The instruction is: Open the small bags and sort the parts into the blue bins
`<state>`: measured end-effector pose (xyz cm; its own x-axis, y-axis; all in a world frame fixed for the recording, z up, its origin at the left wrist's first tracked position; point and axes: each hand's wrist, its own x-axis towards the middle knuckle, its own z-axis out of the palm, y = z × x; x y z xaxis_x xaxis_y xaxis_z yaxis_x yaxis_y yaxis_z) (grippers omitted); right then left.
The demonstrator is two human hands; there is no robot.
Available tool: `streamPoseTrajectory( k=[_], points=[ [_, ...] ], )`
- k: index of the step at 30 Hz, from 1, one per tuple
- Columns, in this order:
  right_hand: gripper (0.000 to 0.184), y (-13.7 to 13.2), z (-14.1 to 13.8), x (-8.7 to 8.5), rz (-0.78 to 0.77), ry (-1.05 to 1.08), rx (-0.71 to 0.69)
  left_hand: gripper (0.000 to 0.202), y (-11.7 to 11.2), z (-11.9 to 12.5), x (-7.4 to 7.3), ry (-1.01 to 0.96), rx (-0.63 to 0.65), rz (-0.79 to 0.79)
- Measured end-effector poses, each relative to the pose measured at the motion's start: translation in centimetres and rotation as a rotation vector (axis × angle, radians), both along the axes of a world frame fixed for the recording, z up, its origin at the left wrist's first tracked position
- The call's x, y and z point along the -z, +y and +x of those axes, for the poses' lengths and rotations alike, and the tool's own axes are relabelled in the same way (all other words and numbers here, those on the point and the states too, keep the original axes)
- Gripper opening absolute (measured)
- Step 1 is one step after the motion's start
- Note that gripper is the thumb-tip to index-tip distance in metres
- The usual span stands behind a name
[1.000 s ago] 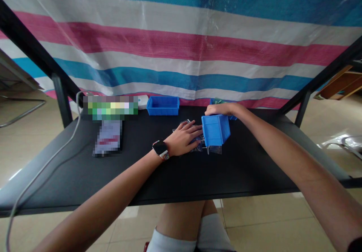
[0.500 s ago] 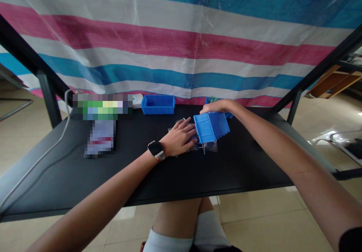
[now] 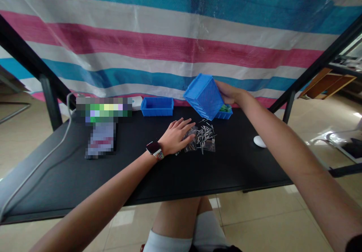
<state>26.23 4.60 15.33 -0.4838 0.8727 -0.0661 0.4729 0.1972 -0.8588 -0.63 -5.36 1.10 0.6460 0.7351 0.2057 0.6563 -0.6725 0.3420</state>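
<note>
My right hand [image 3: 227, 92] grips a blue plastic bin [image 3: 203, 95] by its side and holds it tipped over above the table. Under it lies a loose heap of small metal pins, rivet-like [image 3: 206, 134], on the black tabletop. My left hand [image 3: 178, 136] rests with fingers spread over clear plastic bags [image 3: 191, 143] just left of the heap. Another clear bag [image 3: 209, 145] lies partly beneath the pins. What the bags hold is mostly hidden by the hand.
At the back stands a second blue bin [image 3: 157, 107]. Behind the lifted bin, another blue bin [image 3: 224, 114] holds green items. A white mouse-like object [image 3: 259, 141] lies by my right forearm. Blurred-out items [image 3: 102, 131] and a grey cable [image 3: 60, 142] occupy the left.
My right hand has raised the tipped bin up and away from me, exposing the metal pins on the table. My left hand has barely shifted.
</note>
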Motion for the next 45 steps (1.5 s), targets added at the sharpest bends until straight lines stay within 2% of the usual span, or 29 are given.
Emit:
streamPoseTrajectory(
  k=[3,5,8,10,14,19,24,29,34,45],
  points=[
    [0.038,-0.8,0.1,-1.2,-0.015,0.162,0.018,0.067,0.0,0.1,-0.1,0.000,-0.005,-0.010],
    [0.027,-0.9,0.1,-1.5,0.109,0.197,0.041,0.068,0.1,0.3,-0.2,0.000,-0.014,-0.015],
    [0.023,-0.4,-0.4,-1.0,0.390,0.109,0.053,0.070,0.3,0.8,-0.5,0.027,-0.020,-0.040],
    [0.024,-0.2,-0.9,0.1,0.550,-0.004,0.041,0.071,0.4,1.1,-0.6,0.046,-0.013,-0.049],
    [0.018,-0.8,-2.1,3.3,0.743,-0.154,0.030,0.071,0.2,1.1,-0.4,0.051,0.001,-0.033],
    [0.012,-1.8,-2.6,6.6,0.859,-0.302,0.047,0.068,0.0,0.8,0.0,0.052,0.014,-0.002],
    [0.013,-1.6,-3.5,8.8,0.894,-0.454,0.092,0.068,0.1,0.9,0.1,0.061,0.011,0.005],
    [0.018,-1.6,-5.0,10.0,0.866,-0.643,0.088,0.067,0.1,0.9,0.2,0.065,0.010,0.007],
    [0.026,-2.1,-5.6,10.4,0.869,-0.812,0.025,0.064,0.0,0.9,0.3,0.070,0.005,0.017],
    [0.030,-2.8,-5.8,10.1,0.804,-0.877,0.044,0.064,-0.1,0.9,-0.1,0.081,0.004,0.005]
  ],
)
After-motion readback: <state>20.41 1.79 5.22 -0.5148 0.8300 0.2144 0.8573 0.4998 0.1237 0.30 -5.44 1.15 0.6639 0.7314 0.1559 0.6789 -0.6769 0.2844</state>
